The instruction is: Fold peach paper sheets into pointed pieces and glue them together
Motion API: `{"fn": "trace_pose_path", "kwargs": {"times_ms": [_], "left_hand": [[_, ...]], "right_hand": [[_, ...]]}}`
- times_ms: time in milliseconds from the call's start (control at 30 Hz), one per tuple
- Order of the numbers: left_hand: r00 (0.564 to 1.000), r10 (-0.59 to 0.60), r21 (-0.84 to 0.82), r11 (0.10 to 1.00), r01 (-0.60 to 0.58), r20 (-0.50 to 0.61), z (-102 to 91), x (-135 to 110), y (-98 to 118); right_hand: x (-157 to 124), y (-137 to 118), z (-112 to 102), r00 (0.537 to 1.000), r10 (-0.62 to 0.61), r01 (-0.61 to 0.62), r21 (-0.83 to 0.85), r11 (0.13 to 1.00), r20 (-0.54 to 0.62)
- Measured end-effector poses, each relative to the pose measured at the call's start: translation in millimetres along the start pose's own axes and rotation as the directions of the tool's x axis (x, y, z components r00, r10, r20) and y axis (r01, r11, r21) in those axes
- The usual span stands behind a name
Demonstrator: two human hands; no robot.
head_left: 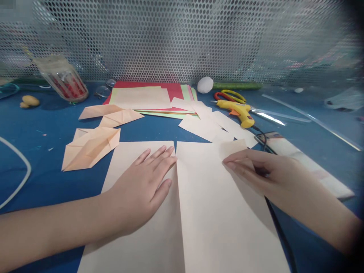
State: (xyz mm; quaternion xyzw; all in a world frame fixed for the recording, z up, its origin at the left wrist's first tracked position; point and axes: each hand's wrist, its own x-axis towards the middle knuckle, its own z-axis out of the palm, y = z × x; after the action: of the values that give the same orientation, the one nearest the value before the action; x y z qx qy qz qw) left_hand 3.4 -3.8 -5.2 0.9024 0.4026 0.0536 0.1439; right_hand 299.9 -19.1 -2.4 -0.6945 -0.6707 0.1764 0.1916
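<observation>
A large pale sheet of paper lies before me on the blue table, with a line running down its middle and a narrow gap at the top of that line. My left hand rests flat on the left half, fingers stretched toward the middle line. At the upper right corner, my right hand has its thumb and fingers pinched on the paper, and the corner looks raised. Whether the sheet is one layer or folded over, I cannot tell. Folded peach paper pieces sit beyond my left hand.
Loose pale paper pieces and a stack of coloured paper lie farther back. A yellow glue gun, scissors and a phone are at right. A glass jar leans at back left, before a perforated metal panel.
</observation>
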Motion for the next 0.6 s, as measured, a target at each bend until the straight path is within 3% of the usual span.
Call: {"fn": "trace_pose_path", "kwargs": {"times_ms": [600], "left_hand": [[0.985, 0.145, 0.131, 0.983, -0.132, -0.094, 3.9, -6.8, 3.1]], "right_hand": [[-0.6, -10.8, -4.4, 0.992, 0.072, -0.070, -0.015, 0.997, 0.106]]}}
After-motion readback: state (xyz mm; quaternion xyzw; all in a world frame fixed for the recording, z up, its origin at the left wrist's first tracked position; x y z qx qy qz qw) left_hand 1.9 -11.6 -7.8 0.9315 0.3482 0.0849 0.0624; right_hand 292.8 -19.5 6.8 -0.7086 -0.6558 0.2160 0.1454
